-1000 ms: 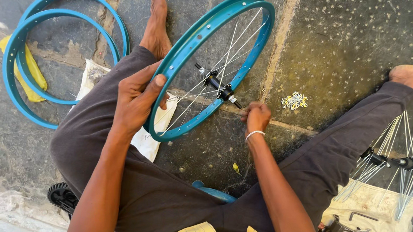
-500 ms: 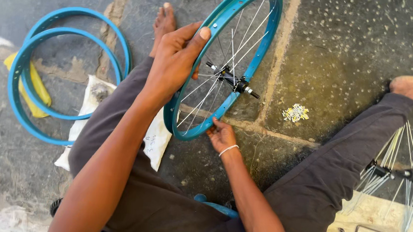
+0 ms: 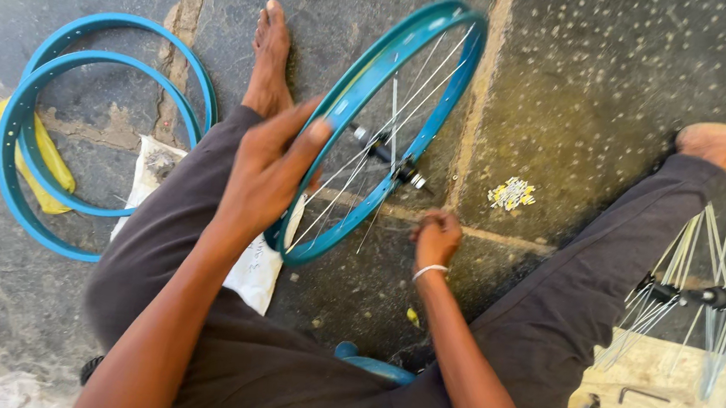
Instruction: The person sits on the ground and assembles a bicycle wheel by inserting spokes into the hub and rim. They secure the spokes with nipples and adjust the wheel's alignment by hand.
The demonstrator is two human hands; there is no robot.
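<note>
Seated on stone floor (image 3: 620, 69). Teal bicycle wheel rim (image 3: 438, 149) stands on edge between the legs, long axis running near-left to far-right, leaning on the left knee. Left hand (image 3: 270, 170) wraps its near-left arc, fingers curled over the rim edge. Right hand (image 3: 437, 237) sits just right of the rim's low edge, fingers pinched closed at the spoke ends; what they hold is too blurred to tell. Hub (image 3: 385, 155) central, only partly laced with thin silver spokes. Two bare rims (image 3: 38, 114) lie far left; small nipples (image 3: 513, 193) right.
</note>
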